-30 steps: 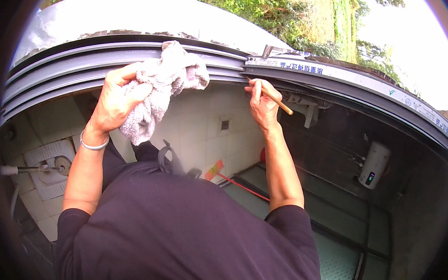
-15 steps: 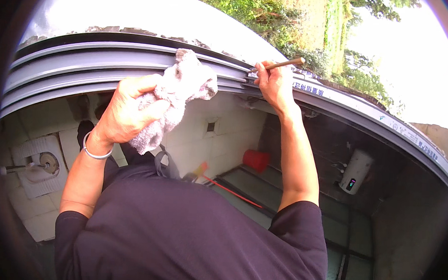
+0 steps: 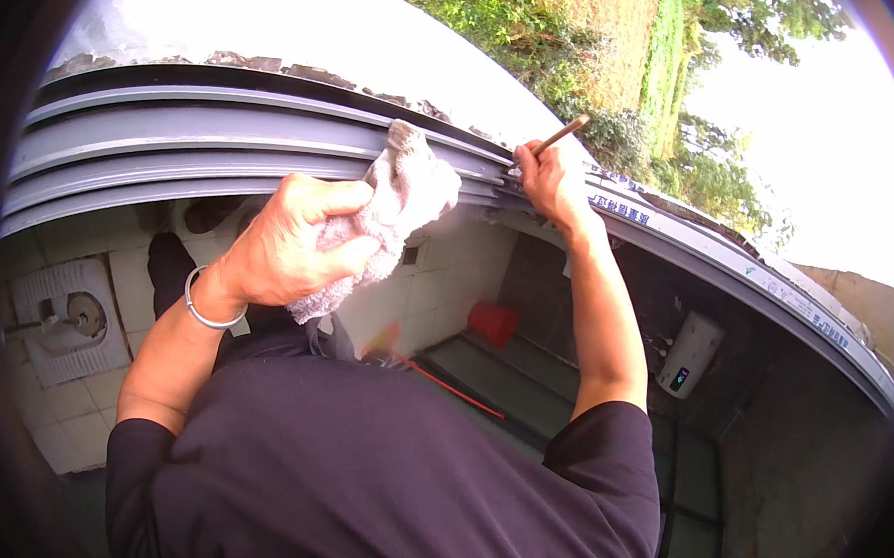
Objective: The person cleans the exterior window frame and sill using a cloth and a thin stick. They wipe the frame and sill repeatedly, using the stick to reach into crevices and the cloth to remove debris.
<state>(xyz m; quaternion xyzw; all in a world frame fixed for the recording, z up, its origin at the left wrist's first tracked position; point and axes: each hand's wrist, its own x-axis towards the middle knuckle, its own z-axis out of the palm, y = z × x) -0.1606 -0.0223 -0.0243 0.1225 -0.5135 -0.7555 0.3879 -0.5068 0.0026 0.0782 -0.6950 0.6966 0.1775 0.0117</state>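
My left hand point(image 3: 294, 237), with a silver bangle at its wrist, grips a crumpled pale pinkish terry cloth point(image 3: 411, 178). The top of the cloth rests against or just over the grey metal window frame track point(image 3: 204, 129); exact contact is unclear. Farther right, my right hand point(image 3: 551, 184) is closed around a slim tool with a brown handle point(image 3: 563, 134). The handle slants up past the fingers, while its working end, down by the frame's grooves, is mostly hidden by the hand.
Below the frame lie a white squat toilet point(image 3: 71, 322), a red bucket point(image 3: 492, 324) and a red pole point(image 3: 452, 391). On the dark wall at right hangs a white water heater point(image 3: 691, 355). Outside, a white ledge point(image 3: 279, 22) runs beyond the frame, with greenery point(image 3: 498, 32) past it.
My left hand and the cloth have shifted right along the frame, closer to the right hand. My right hand has moved slightly down, its tool handle tilting more upright.
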